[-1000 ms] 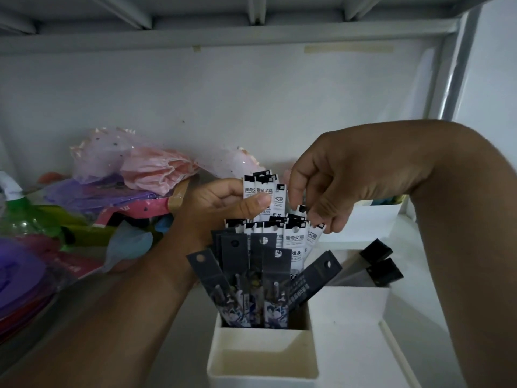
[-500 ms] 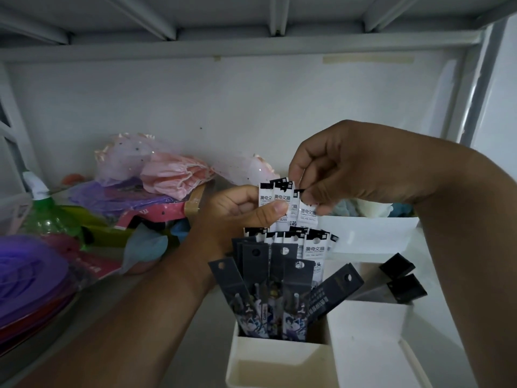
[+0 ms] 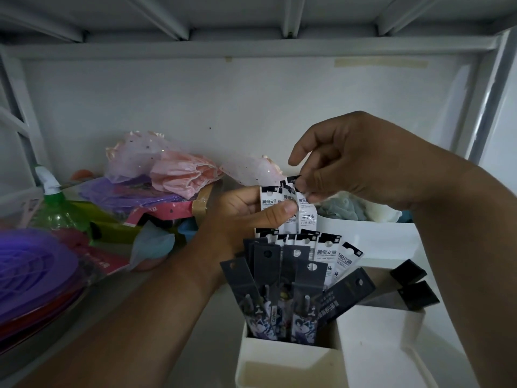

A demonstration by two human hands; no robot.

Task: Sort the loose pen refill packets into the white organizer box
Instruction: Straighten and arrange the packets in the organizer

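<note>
Packets point(image 3: 288, 208) sit in left grip point(image 3: 246, 211), right grip point(image 3: 344, 166) pinching one's top above organizer box point(image 3: 282, 359).

Head-worn view, forward and slightly down (close) into the shelf point(image 3: 251, 107).

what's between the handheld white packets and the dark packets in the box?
Head view: a row of white refill packets stands in the organizer box, behind the dark packets and below the bunch held by the left hand.
</note>
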